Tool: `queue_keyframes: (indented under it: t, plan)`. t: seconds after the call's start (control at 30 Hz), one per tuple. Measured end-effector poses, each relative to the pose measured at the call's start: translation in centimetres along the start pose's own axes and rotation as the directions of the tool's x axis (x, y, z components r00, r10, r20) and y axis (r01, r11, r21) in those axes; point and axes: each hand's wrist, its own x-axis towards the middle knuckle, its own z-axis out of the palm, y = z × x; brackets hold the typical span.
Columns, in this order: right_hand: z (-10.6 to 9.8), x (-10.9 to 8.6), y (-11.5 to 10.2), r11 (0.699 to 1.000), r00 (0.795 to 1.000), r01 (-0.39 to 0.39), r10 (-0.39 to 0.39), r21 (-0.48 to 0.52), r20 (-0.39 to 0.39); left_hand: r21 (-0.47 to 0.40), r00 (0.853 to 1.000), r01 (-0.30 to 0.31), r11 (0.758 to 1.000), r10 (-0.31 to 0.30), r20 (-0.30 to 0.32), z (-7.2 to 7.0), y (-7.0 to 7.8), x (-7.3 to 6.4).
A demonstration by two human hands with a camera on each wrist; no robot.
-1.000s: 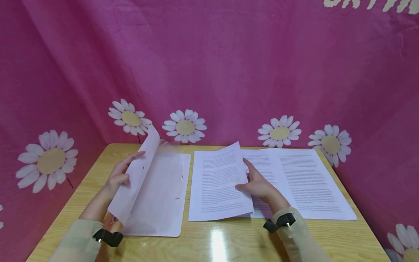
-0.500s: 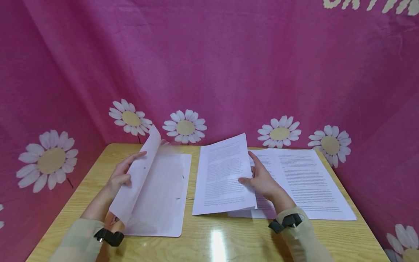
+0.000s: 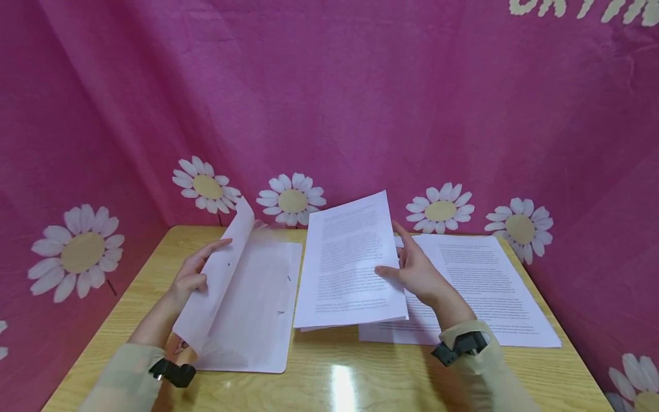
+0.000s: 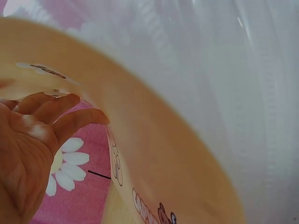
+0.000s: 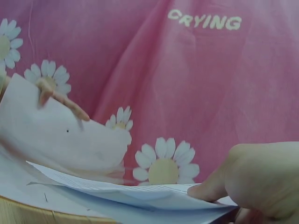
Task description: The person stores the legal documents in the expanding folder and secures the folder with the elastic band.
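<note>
Printed sheets [image 3: 350, 263] tilt above table [image 3: 314, 377], left edge beside folder base [image 3: 252, 320], right edge overlapping pages [image 3: 484, 286]. Right hand [image 3: 419, 274] pinches them, thumb on top; left [image 3: 190, 280] holds folder cover [image 3: 221, 280] raised, wide gap beneath.

Daisy-patterned magenta cloth [image 3: 329, 103], white papers [image 3: 345, 263]

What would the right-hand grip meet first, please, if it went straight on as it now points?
Beyond the papers it holds, the right-hand grip would probably meet the pink curtain first, though depth is unclear.
</note>
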Motion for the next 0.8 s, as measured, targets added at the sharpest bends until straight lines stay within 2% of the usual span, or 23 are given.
queue_keyframes:
  t: [0.23,0.43,0.8]
  plan:
    - [0.4,-0.1,-1.6,0.998,0.998,0.055,-0.055,0.008,-0.004,0.008,1.0,0.018,1.0,-0.018,-0.008,0.1,0.2,0.0]
    - [0.9,-0.3,-3.2,0.997,0.998,0.069,-0.069,0.035,-0.007,-0.018,0.999,-0.025,1.0,0.025,0.025,0.0,-0.2,0.2]
    - [2.6,0.6,-4.7,0.991,0.996,0.089,-0.086,0.103,-0.039,-0.003,0.999,-0.046,0.999,0.046,0.02,0.1,-0.4,0.3]
